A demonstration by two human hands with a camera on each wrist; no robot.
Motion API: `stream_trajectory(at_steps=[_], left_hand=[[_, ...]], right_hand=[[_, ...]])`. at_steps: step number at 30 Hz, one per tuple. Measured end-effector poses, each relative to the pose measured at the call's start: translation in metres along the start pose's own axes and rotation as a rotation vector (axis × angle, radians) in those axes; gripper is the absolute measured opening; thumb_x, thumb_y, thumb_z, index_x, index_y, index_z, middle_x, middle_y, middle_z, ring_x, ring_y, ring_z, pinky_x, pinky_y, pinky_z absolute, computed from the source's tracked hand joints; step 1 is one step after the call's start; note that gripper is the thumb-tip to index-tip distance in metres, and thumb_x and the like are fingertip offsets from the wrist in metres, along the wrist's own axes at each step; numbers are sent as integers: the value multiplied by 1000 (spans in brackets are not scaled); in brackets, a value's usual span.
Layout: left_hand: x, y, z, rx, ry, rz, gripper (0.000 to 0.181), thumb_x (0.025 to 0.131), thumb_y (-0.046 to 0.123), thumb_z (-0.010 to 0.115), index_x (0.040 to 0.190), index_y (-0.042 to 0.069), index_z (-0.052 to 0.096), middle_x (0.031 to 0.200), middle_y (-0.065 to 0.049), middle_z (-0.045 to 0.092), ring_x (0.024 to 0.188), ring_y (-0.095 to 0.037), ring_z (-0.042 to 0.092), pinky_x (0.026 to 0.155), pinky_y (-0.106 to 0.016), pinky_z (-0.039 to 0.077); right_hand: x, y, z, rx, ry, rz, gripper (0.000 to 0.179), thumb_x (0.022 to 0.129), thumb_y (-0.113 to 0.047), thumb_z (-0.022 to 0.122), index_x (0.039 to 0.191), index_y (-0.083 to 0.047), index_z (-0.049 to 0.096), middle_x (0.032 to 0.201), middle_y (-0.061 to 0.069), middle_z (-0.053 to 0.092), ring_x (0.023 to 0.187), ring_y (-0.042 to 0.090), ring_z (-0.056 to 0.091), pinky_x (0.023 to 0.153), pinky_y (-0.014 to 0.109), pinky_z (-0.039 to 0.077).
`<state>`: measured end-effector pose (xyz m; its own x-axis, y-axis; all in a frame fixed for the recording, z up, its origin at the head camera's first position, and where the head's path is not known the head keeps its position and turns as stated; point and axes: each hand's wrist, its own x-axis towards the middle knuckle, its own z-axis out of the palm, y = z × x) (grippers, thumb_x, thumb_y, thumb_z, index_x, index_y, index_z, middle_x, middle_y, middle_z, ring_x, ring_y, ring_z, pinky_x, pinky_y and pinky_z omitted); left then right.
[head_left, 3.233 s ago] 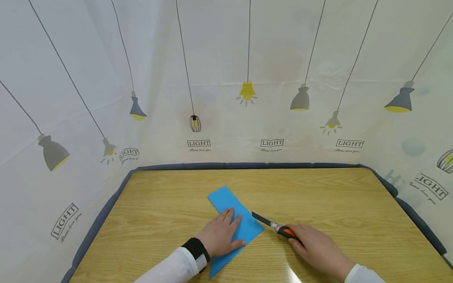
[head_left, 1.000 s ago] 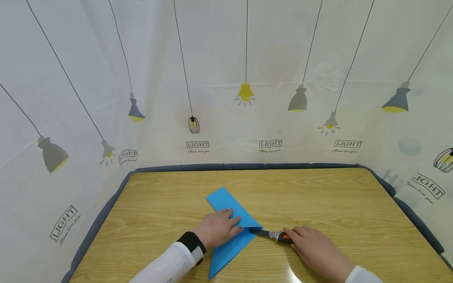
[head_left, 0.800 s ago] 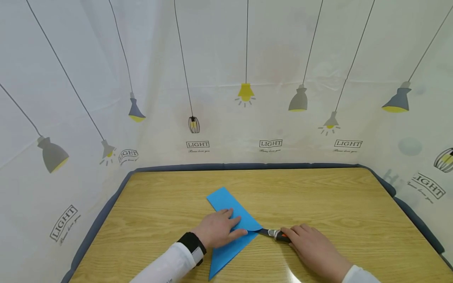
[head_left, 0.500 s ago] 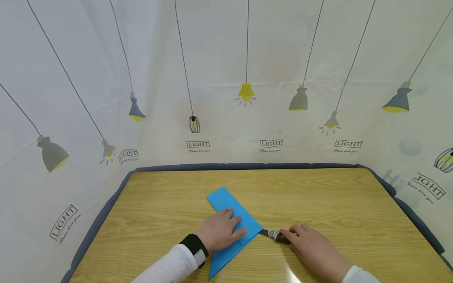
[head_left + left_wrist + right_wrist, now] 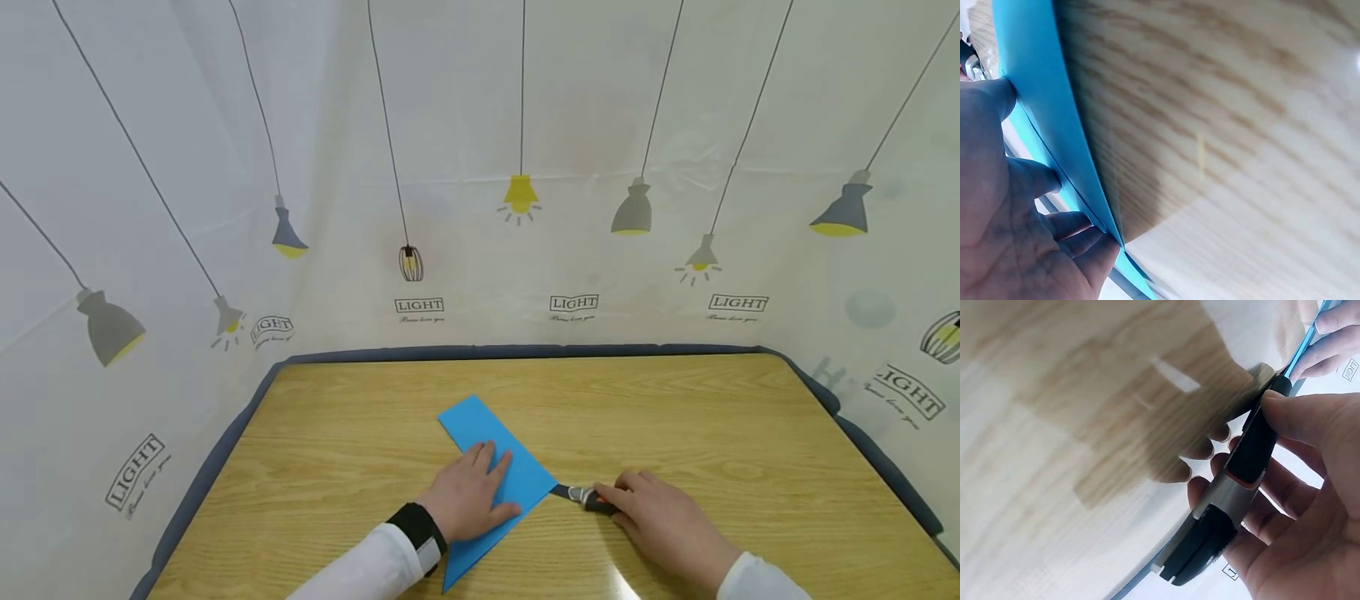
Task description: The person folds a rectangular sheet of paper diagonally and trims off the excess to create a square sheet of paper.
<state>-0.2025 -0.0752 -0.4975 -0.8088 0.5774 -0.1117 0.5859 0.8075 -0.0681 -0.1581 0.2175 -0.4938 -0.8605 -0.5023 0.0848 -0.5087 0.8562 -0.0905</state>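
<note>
A folded sheet of blue paper (image 5: 528,483) lies at a slant on the wooden table, its pointed corner to the right. My left hand (image 5: 463,498) rests flat on it with the fingers spread, the thumb near its lower right edge. In the left wrist view the paper's layered edge (image 5: 1054,81) runs past the fingertips. My right hand (image 5: 663,517) grips a utility knife (image 5: 581,496) by its black and orange handle, right of the paper. The blade enters at the right corner, most of it hidden between the layers. The right wrist view shows the knife's handle (image 5: 1254,453) between thumb and fingers.
The wooden table (image 5: 345,433) has a dark padded border (image 5: 480,352) along its back and sides. White curtains (image 5: 480,100) printed with lamps surround it. A black band (image 5: 417,529) circles the left wrist.
The knife, first held apart above the right edge, has moved into the paper's fold. The upper layer, lifted a second ago, now lies flat, and my left hand has settled back down on it.
</note>
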Motion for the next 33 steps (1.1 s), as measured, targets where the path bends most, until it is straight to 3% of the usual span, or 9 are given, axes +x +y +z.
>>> stream_trajectory(at_steps=[33], left_hand=[[1, 0, 0, -24, -28, -7, 76, 87, 66, 33, 145, 16, 27, 147, -14, 24, 134, -29, 25, 104, -39, 32]], right_hand=[[0, 7, 0, 10, -17, 125, 41, 80, -28, 69, 120, -33, 61, 88, -15, 49, 76, 4, 44, 56, 23, 39]])
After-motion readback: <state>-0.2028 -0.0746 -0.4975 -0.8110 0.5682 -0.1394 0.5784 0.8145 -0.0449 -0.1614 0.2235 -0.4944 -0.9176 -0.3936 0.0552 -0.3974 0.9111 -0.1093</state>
